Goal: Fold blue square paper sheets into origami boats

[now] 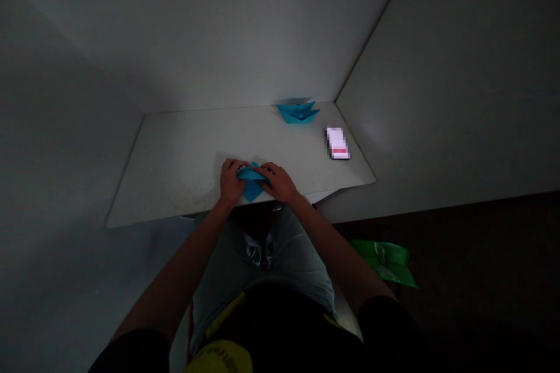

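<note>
The person showed one left hand (231,182) and one right hand (280,182), two in all. Two items were blue paper: one folded sheet (251,191) and one boat (298,114). There was one phone (338,143), one white tabletop (184,154) and one green plastic item (391,265). Dark sleeves (135,351) came to two, and trouser legs (304,253) likewise numbered two.

One head view, forward and steeply down over lap (301,259) and nearby tabletop (188,157).

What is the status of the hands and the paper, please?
Left hand, right hand: holding blue paper. Paper folded, at table's near edge. Paper boat, phone farther back, not in the way.
</note>
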`<state>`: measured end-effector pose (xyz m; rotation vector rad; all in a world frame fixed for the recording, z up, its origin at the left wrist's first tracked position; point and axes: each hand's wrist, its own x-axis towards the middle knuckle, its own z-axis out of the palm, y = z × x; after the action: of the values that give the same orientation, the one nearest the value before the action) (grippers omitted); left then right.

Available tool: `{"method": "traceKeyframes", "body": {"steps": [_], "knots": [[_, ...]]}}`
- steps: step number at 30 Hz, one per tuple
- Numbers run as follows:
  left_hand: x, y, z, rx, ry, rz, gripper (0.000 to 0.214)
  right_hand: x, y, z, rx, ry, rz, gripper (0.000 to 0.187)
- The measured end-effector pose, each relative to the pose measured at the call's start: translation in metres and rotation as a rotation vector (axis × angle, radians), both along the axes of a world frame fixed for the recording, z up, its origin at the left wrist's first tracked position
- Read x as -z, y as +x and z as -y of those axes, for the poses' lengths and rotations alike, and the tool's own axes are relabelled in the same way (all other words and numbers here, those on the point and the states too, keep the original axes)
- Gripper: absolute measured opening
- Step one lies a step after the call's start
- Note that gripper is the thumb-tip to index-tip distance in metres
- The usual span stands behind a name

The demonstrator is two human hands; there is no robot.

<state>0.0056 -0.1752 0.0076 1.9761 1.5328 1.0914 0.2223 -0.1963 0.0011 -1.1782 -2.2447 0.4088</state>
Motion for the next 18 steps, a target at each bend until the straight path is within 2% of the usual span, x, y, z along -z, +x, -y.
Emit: {"method": "traceKeyframes", "body": {"steps": [3, 6, 10, 13, 16, 18], "knots": [[0.001, -0.008, -0.001, 0.106, 0.004, -0.093, 0.069, 0.001, 0.001, 0.0, 0.017, 0.001, 0.0, 0.059], [0.001, -0.019, 0.007, 0.25, 0.009, -0.27, 0.08, 0.002, 0.003, -0.001, 0.064, -0.033, 0.03, 0.059], [-0.002, -0.03, 0.023, 0.379, 0.014, -0.46, 0.076, -0.002, 0.0, 0.001, 0.129, -0.083, 0.039, 0.062], [-0.002, -0.032, 0.028, 0.371, 0.014, -0.52, 0.07, -0.009, 0.003, 0.01, 0.082, -0.069, 0.004, 0.063], [-0.001, -0.031, 0.029, 0.375, 0.027, -0.554, 0.065, -0.019, 0.022, 0.019, 0.032, -0.041, -0.043, 0.052], [0.0, -0.03, 0.029, 0.392, 0.032, -0.574, 0.064, -0.028, 0.048, 0.02, 0.081, -0.007, -0.083, 0.04]]}}
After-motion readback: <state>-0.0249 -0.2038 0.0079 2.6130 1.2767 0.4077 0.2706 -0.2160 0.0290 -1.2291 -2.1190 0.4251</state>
